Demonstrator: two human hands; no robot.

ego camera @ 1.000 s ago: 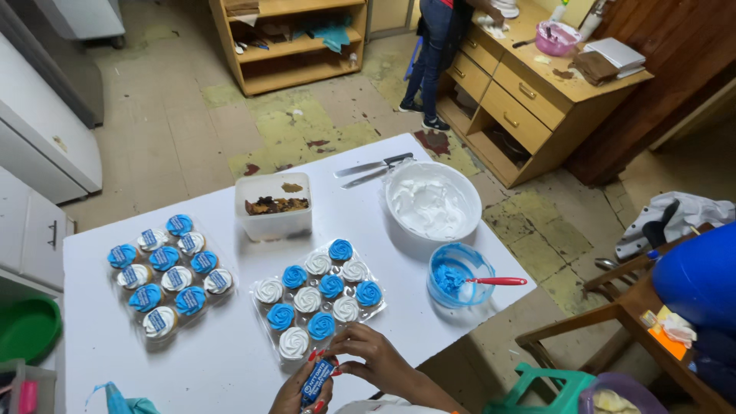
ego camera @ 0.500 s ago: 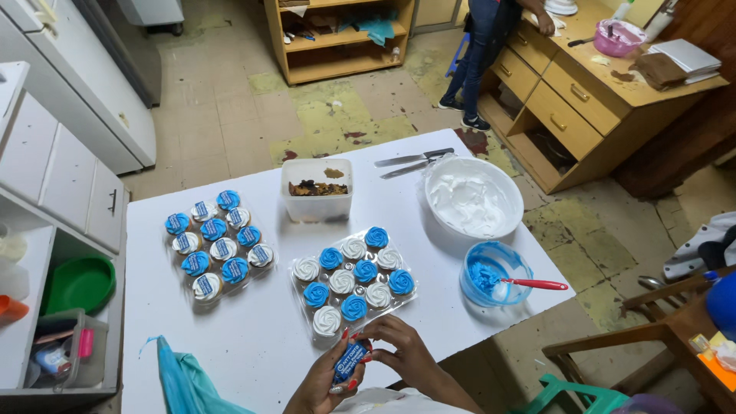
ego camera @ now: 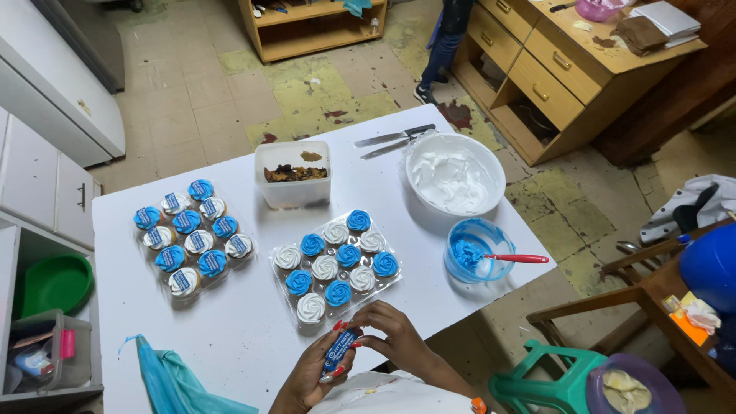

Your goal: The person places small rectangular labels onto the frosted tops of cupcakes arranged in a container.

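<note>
At the near edge of the white desk (ego camera: 230,337), both hands meet around a small blue stick-shaped wrapped item (ego camera: 340,351). The left hand (ego camera: 310,374) curls around its lower end with fingers pressed together on it, and the right hand (ego camera: 392,337) pinches its upper end between fingertips. The item sits just in front of a clear tray of 12 cupcakes (ego camera: 335,264) iced in blue and white. It looks light and fairly stiff, with a smooth wrapper that could slip, so a grip around the middle of its length seems safest. A second tray of cupcakes with blue toppers (ego camera: 192,236) lies to the left. Behind them stand a clear tub with brown bits (ego camera: 293,173), a large bowl of white icing (ego camera: 455,173), 2 knives (ego camera: 392,141), and a small bowl of blue icing (ego camera: 475,249) with a red-handled spatula (ego camera: 515,258). A blue piping bag (ego camera: 165,379) lies at the near left.
</note>
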